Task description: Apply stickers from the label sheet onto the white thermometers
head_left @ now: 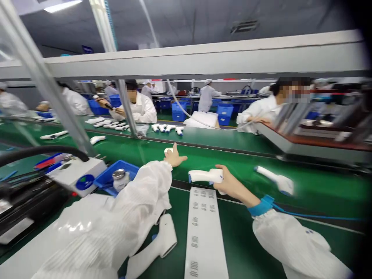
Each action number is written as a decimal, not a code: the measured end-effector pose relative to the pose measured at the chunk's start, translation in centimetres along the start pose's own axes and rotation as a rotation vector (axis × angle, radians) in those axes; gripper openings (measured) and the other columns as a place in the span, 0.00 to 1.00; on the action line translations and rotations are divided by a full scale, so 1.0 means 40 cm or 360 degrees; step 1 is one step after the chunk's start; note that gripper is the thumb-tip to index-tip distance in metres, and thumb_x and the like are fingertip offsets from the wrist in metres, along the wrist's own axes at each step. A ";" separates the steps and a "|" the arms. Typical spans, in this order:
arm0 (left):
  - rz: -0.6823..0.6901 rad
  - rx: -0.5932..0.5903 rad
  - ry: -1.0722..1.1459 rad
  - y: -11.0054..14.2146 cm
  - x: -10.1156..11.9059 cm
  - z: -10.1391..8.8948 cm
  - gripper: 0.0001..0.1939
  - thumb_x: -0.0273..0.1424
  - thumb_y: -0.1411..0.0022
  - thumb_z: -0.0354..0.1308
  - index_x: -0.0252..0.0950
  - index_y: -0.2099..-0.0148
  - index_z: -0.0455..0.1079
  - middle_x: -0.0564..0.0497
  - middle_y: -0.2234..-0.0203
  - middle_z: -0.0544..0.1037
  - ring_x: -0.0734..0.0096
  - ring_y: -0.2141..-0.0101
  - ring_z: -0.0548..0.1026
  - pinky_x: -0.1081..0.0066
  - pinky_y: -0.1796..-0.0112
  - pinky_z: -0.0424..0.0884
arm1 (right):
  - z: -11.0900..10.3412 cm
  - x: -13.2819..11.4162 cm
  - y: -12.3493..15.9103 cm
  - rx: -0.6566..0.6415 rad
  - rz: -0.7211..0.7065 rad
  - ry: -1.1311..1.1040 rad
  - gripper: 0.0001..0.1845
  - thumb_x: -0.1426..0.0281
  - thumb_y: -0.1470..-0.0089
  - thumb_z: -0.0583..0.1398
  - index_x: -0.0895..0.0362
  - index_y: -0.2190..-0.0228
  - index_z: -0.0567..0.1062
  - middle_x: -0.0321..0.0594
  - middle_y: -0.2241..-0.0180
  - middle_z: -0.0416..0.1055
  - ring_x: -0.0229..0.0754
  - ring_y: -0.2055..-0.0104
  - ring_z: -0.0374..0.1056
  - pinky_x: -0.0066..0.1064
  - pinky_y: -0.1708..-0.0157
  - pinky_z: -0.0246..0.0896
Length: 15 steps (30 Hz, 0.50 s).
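My right hand (232, 185) is closed round one end of a white and blue handheld infrared thermometer (202, 176), raised near the belt's edge above a white strip (205, 236) with rows of small dark printed marks. My left hand (173, 157) reaches over the green belt (139, 151), thumb and forefinger spread apart. A small white piece (168, 150) shows just beyond its fingers, mostly hidden by the hand. On the bench between my left sleeve and the strip lies another white thermometer (158, 244). One more thermometer (276, 180) lies on the belt to the right, slightly blurred.
A blue tray (106, 174) holding a metal-capped jar (120, 180) stands left, beside a white box (78, 174). A blue wrist cord (314, 217) trails right from my cuff. Metal posts (52, 89) rise at left. Co-workers (142, 106) sit across the belt near several thermometers (167, 128).
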<state>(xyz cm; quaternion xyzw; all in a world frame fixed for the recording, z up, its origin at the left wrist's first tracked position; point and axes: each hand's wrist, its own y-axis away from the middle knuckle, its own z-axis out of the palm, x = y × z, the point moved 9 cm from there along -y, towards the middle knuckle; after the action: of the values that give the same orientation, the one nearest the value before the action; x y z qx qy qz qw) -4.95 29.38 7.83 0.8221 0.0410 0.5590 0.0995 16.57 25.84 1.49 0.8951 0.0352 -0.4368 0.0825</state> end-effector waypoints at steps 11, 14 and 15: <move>-0.0123 -0.0695 0.0764 0.290 -0.072 0.255 0.36 0.28 0.44 0.60 0.45 0.36 0.54 0.56 0.71 0.68 0.82 0.80 0.65 0.81 0.82 0.60 | -0.003 -0.093 0.224 0.0214 -0.0583 0.0069 0.32 0.63 0.43 0.57 0.58 0.40 0.56 0.51 0.46 0.61 0.50 0.42 0.59 0.48 0.44 0.58; -0.0136 -0.0338 0.0888 0.358 -0.108 0.182 0.43 0.28 0.43 0.61 0.53 0.32 0.42 0.57 0.74 0.67 0.78 0.78 0.65 0.80 0.82 0.61 | 0.097 -0.048 0.286 0.0003 -0.0618 0.0228 0.30 0.63 0.43 0.59 0.57 0.42 0.60 0.52 0.43 0.61 0.52 0.40 0.58 0.50 0.42 0.57; -0.0212 -0.0264 0.0924 0.386 -0.133 0.177 0.45 0.29 0.43 0.61 0.54 0.32 0.39 0.58 0.75 0.66 0.77 0.79 0.65 0.80 0.82 0.62 | 0.142 -0.035 0.318 -0.0131 -0.0659 0.0325 0.32 0.62 0.45 0.61 0.58 0.42 0.61 0.53 0.40 0.59 0.55 0.38 0.55 0.51 0.40 0.54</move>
<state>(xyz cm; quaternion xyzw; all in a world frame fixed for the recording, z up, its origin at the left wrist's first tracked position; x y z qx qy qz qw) -1.06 12.51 3.69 0.6126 0.0757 0.7642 0.1870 13.03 12.34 0.65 0.9042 0.2440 -0.3497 0.0235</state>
